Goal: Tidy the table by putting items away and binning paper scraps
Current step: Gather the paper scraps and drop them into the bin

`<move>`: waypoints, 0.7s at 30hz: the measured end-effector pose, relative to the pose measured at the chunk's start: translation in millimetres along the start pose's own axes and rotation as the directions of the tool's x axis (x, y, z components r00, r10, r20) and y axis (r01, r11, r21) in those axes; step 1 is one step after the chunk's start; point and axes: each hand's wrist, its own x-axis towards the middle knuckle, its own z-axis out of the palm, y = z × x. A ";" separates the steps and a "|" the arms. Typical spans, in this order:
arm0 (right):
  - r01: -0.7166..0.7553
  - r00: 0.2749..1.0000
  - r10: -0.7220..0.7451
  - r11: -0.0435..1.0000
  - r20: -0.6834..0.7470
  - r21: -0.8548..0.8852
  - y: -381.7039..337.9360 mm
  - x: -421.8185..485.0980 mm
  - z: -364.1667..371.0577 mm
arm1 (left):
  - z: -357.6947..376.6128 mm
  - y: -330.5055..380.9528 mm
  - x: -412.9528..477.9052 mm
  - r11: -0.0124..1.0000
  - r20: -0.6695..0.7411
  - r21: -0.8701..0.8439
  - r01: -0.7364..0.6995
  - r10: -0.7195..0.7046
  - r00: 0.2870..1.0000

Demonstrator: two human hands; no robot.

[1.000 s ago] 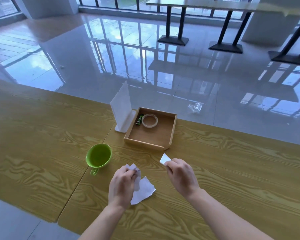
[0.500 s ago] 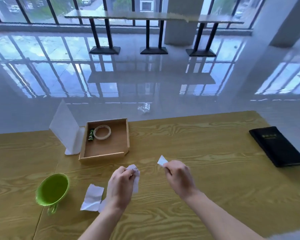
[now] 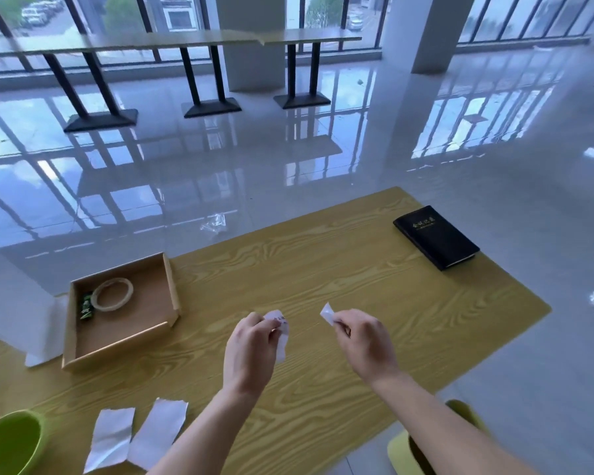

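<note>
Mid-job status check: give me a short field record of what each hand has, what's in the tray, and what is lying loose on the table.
left hand: pinches a white paper scrap above the table
right hand: pinches a smaller scrap
wooden tray: holds a tape roll and a small green item
loose paper: two torn pieces flat near the table's near edge, left of the left forearm
green cup: near-left, cut off by the frame
black book: closed, far right corner

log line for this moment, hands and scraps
left hand: holds crumpled scrap | right hand: pinches small scrap | table: two loose scraps lying flat | book: far right corner
</note>
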 end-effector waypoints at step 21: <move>-0.441 0.868 0.416 0.897 -0.272 -0.035 255.8 -82.8 -177.7 | 208.9 246.9 -21.3 0.947 0.329 -0.158 -0.281 0.319 0.889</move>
